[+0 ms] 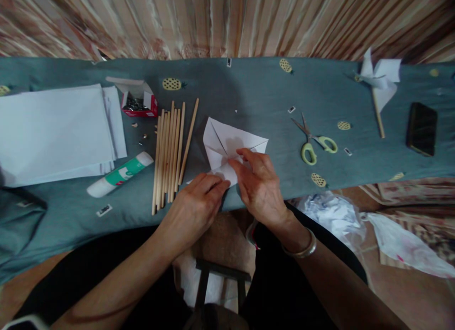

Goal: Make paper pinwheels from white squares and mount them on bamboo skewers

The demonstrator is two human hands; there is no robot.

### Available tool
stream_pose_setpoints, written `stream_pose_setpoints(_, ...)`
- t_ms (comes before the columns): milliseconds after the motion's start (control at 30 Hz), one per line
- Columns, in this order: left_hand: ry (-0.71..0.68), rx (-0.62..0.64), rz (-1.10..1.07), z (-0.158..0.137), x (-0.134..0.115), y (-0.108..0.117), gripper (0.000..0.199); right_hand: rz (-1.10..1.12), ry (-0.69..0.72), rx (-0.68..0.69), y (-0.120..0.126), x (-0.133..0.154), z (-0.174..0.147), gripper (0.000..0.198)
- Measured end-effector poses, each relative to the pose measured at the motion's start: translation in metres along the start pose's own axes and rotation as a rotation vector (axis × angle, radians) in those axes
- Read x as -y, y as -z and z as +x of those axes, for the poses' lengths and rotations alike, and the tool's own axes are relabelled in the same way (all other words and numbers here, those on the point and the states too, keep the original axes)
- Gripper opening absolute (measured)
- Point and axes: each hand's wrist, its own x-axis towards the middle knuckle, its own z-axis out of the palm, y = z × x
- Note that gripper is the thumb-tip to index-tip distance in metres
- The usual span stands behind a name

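A white sheet of paper (236,133) with crease or cut lines running toward its middle lies at the front of the table. My left hand (197,202) is closed at the paper's near edge, thumb and fingers pressed on it. My right hand (261,190) pinches the paper close to its centre, thumb and index finger together; part of the sheet is hidden under both hands. Just left of the paper lies a bundle of thin wooden sticks (170,150). To the right, scissors (310,138) with light green handles rest with their blades apart.
On the left are a stack of white paper (53,131), a glue stick (121,174) and an open red box (142,105) of small metal pieces. A paper pinwheel (378,81) on a stick and a dark phone (422,129) lie far right. Plastic bags (332,216) sit below the table's edge.
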Motion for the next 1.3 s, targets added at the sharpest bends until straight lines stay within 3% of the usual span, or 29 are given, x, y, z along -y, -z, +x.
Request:
stream_pose_setpoints(500, 0.034, 0.043, -0.023, 0.004, -0.001, 0.002, 0.022, -0.206, 0.128, -0.012, -0.007, -0.001, 0.000, 0.031)
stream_pose_setpoints(900, 0.062, 0.091, -0.005, 0.010, 0.001, 0.004, 0.018, -0.109, 0.193, 0.004, -0.015, 0.005, 0.003, 0.035)
stream_pose_setpoints(1067, 0.048, 0.074, 0.010, 0.009, 0.002, 0.001, 0.017, -0.043, 0.105, 0.044, -0.009, 0.003, 0.003, 0.034)
stream_pose_setpoints(1200, 0.027, 0.034, 0.016, 0.007, 0.003, 0.000, 0.018, 0.158, -0.005, -0.050, 0.007, -0.012, 0.007, 0.038)
stream_pose_setpoints(1300, 0.018, 0.033, 0.026, 0.007, 0.003, 0.000, 0.018, 0.140, -0.096, -0.142, 0.013, -0.030, 0.014, 0.039)
